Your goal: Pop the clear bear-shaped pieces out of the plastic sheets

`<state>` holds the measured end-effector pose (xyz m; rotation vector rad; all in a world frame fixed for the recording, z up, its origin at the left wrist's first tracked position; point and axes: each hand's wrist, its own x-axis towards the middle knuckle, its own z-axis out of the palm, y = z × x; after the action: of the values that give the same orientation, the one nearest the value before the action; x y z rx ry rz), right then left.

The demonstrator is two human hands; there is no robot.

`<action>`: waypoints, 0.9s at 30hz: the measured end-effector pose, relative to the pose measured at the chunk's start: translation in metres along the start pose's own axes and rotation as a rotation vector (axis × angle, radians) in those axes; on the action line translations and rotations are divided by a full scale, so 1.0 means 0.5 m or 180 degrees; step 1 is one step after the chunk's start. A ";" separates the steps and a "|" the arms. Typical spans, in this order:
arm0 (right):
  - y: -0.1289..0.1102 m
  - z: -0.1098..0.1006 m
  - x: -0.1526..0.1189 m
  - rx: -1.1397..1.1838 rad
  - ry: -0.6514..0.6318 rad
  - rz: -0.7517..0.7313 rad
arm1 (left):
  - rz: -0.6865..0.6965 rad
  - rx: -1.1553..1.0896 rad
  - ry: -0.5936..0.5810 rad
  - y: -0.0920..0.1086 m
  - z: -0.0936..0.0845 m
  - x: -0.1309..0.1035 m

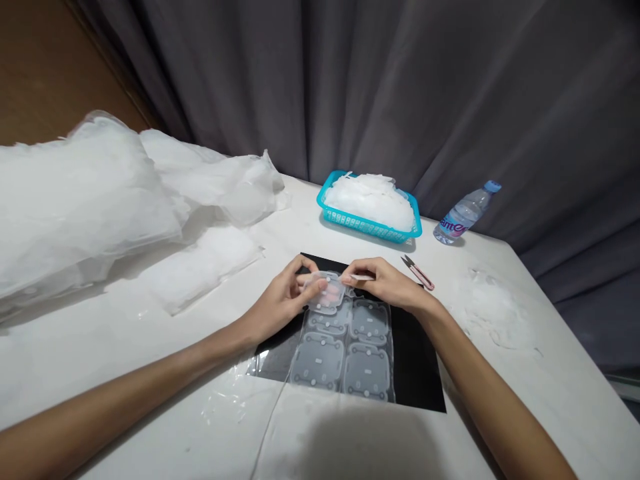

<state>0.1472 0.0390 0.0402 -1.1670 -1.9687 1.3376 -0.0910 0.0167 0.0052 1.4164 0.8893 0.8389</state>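
Observation:
My left hand [296, 291] pinches a translucent, rounded-square plastic piece [326, 293] between thumb and fingers, and the fingers show through it. Close on its right, my right hand [374, 279] is closed at the piece's edge, its fingertips pressed together on a thin whitish bit that I cannot make out clearly. Below both hands lies a clear sheet of similar rounded-square pieces [369, 367], set in rows with small white dots on them. A black mat [417, 373] lies under that sheet.
A turquoise basket [370, 230] piled with white pieces stands at the back. Right of it are a water bottle [463, 217] and small thread snips [418, 272]. Large white plastic bags [85, 207] fill the left side. Clear scraps [500, 310] lie at right.

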 end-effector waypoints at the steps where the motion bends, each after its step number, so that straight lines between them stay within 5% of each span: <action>1: -0.003 0.000 0.000 0.0114 0.0042 -0.0007 | -0.0047 0.0052 -0.0019 0.002 0.000 0.001; 6: 0.001 -0.004 -0.001 0.0032 -0.0014 0.0004 | 0.0287 0.0932 -0.0177 0.002 -0.004 -0.009; 10: 0.034 0.020 0.008 -0.1337 0.1031 0.0212 | 0.1159 0.1792 -0.0320 -0.006 0.007 -0.036; 13: 0.055 0.023 0.010 -0.1710 0.1356 0.0221 | 0.0870 0.1562 -0.0264 -0.002 0.018 -0.040; 20: 0.002 -0.031 -0.026 -0.1513 0.1203 -0.0274 | 0.0087 0.0308 -0.0254 0.010 0.016 -0.015; 24: -0.051 -0.018 -0.043 -0.0860 0.0244 -0.0495 | -0.0002 0.0149 -0.0275 0.007 0.016 -0.016; 27: -0.057 -0.006 -0.043 -0.0605 -0.0036 -0.0472 | -0.0058 0.0028 -0.0265 0.007 0.016 -0.015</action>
<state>0.1497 0.0178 0.0690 -1.0739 -2.1827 1.1046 -0.0871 0.0063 0.0085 1.4386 0.8421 0.7577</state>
